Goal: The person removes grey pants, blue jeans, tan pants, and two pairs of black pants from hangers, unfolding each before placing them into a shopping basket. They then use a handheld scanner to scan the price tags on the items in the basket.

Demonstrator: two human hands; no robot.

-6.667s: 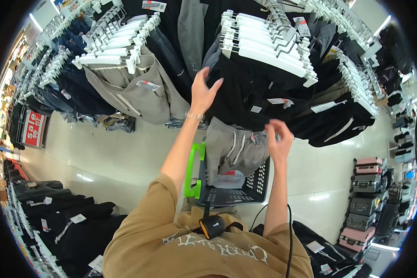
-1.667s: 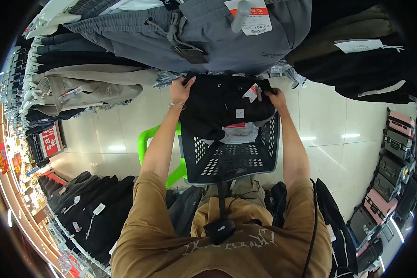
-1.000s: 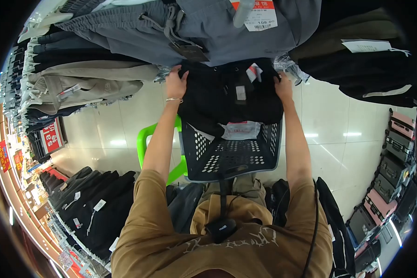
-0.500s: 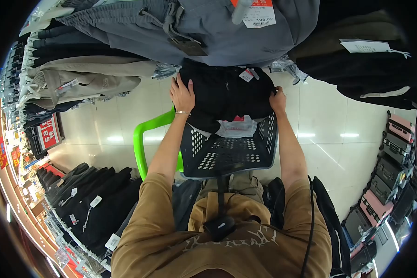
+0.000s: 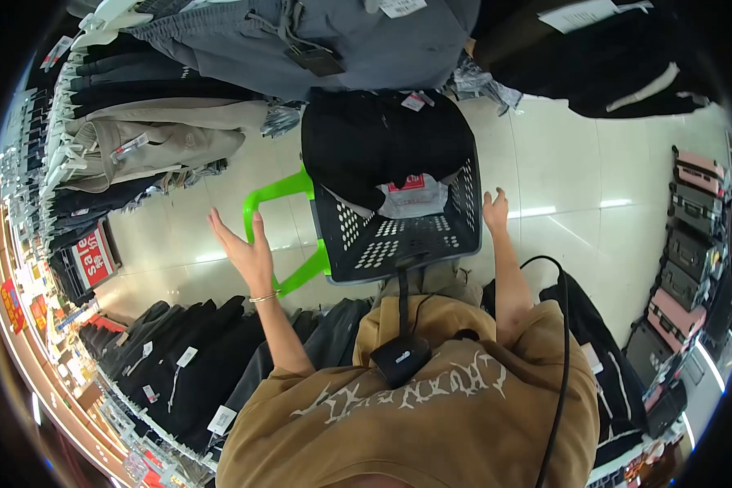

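Note:
A black garment [image 5: 382, 134] with a white and red tag lies draped over the far end of a dark shopping basket [image 5: 398, 272]. Inside the basket shows a clear plastic package [image 5: 415, 203] with a red label. My left hand [image 5: 250, 250] is raised beside the basket's green handle [image 5: 289, 195], fingers stretched and holding nothing. To the right of the basket, my right hand [image 5: 494, 209] hangs in the air with its fingers apart, touching nothing. A bracelet circles my left wrist.
Grey drawstring pants [image 5: 366, 53] hang ahead, above the basket's far end. Beige clothes [image 5: 159, 150] hang at left, black pants [image 5: 187, 358] at lower left. Several suitcases [image 5: 679, 260] line the right side. A red sale sign [image 5: 96, 259] stands low at left.
Both hands have let go of the black garment and drawn back toward my body, the left one outward past the green handle. The garment now rests on the basket.

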